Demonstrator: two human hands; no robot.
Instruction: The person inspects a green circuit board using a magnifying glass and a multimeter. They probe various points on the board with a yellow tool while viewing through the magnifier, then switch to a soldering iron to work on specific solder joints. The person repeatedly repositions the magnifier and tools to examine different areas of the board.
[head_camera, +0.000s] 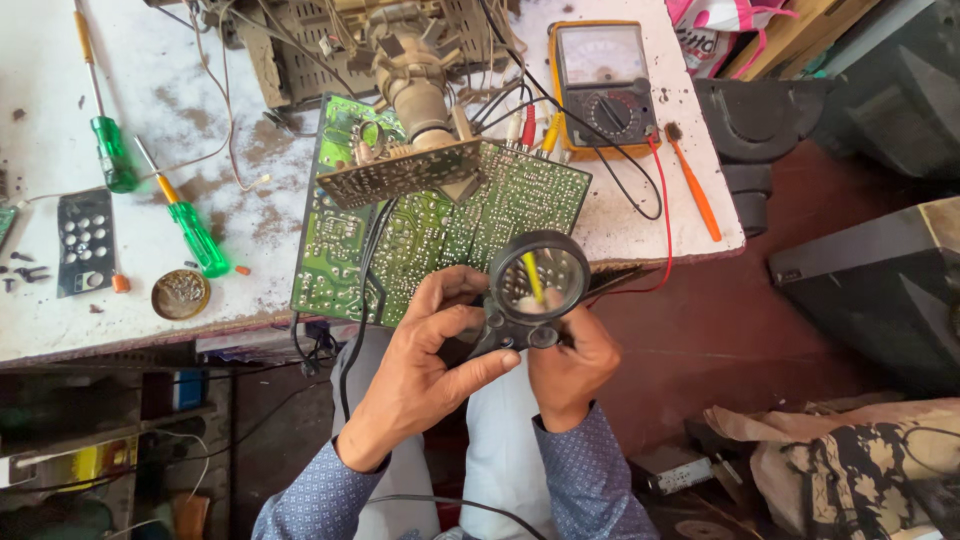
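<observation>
Holding the black-framed magnifying glass (538, 283) up in front of you, you had both hands wrapped about its lower part: your left hand (425, 355) curled on the near left side with its thumb laid across the dark base under the lens, and your right hand (568, 362) closed on the right side, fingers folded in tight against the handle. Through the lens, just above your fingertips, a yellow strip showed, magnified. Directly beyond your fingers lay the green circuit board (430, 225), its near edge hanging over the lip of the white workbench (60, 300), with a smaller board and a picture-tube neck (415, 90) standing over its far half. Farther off past your right fingers sat the yellow analogue meter (603, 85), its red and black leads trailing back toward you, and an orange brush (693, 183) beside it. Well to the left of your left fingers rested two green-handled screwdrivers (195, 232) and a small round tin (180, 294).
</observation>
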